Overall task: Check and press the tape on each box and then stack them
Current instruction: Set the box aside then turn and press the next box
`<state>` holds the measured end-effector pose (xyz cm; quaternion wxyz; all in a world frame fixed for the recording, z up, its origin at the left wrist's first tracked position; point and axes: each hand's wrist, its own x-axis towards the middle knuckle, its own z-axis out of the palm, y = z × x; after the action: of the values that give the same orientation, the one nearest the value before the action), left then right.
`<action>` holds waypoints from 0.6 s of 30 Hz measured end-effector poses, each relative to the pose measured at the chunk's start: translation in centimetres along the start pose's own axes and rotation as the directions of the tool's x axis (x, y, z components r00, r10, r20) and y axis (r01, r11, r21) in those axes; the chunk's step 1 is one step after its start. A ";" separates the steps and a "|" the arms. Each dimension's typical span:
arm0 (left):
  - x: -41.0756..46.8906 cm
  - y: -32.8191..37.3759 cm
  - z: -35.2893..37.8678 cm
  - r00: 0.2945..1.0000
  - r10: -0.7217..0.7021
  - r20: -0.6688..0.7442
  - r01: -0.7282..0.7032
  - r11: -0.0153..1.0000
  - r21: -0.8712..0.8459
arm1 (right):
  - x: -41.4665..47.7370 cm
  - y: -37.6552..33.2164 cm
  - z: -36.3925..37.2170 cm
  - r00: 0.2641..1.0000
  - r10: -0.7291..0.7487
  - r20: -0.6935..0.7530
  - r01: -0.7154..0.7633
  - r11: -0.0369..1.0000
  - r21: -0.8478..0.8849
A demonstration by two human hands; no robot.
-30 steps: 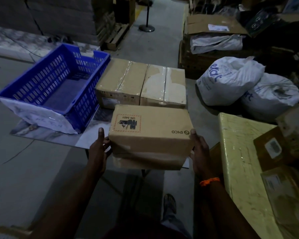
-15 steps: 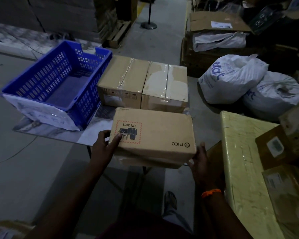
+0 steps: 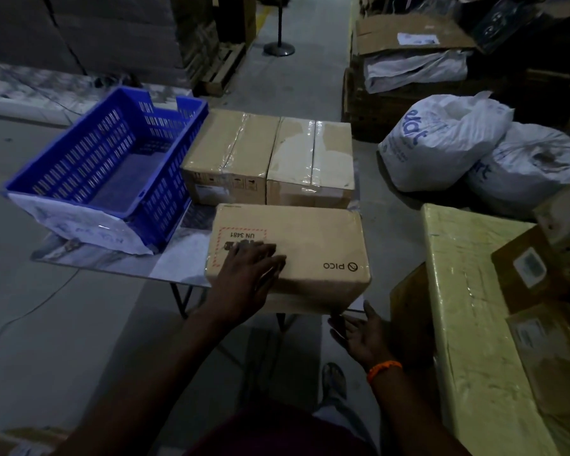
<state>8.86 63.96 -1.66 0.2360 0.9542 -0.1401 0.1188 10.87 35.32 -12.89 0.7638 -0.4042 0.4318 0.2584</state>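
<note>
The brown box [image 3: 297, 251] sits at the near edge of the table [image 3: 175, 261], just in front of two taped boxes [image 3: 267, 156]. The left hand [image 3: 247, 274] lies flat and open on its top. The right hand [image 3: 359, 337] is open, palm up, holding nothing, near the box's right corner.

My near box [image 3: 310, 245], brown, PICO print and UN 3481 label on top, lying flat at the table edge, two taped boxes [image 3: 267, 159] side by side just behind it.
</note>
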 end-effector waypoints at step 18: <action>1.9 1.0 -3.0 0.984 -0.065 0.164 0.093 0.982 -0.165 | -2.8 -0.1 2.8 0.957 -0.252 0.141 0.268 0.957 -0.112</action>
<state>9.84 64.11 1.90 0.3101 0.9415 -0.1301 0.0208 10.83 37.55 -9.60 0.7889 -0.4893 0.3083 0.2078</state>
